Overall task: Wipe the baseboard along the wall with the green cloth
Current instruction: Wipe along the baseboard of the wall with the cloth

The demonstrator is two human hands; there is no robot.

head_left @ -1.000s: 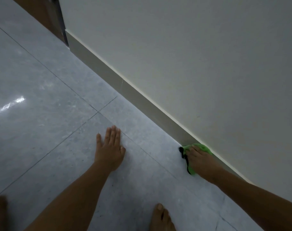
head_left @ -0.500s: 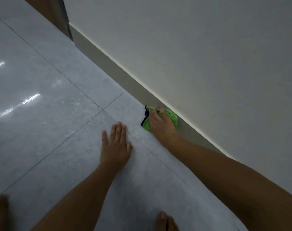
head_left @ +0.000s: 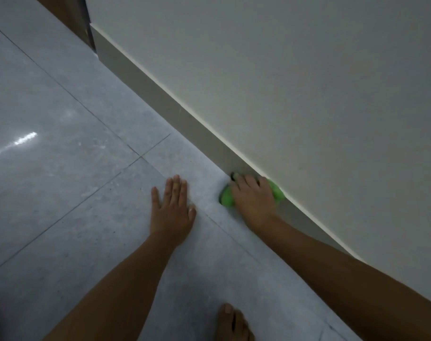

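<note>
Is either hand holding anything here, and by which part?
The right hand presses the green cloth against the baseboard, covering its middle. The left hand lies flat, empty.

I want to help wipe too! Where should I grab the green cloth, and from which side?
Grab the bunched edge of the green cloth that pokes out beside the right hand, coming from the floor side. The baseboard blocks the other side, and the hand presses flat over the middle, so probably only that edge is free.

- Both forearms bare, no sleeves showing.
- Left hand point(head_left: 172, 207) and right hand point(head_left: 255, 196): no rings, no watch.
- Bare foot point(head_left: 232, 323), no shoe.
</note>
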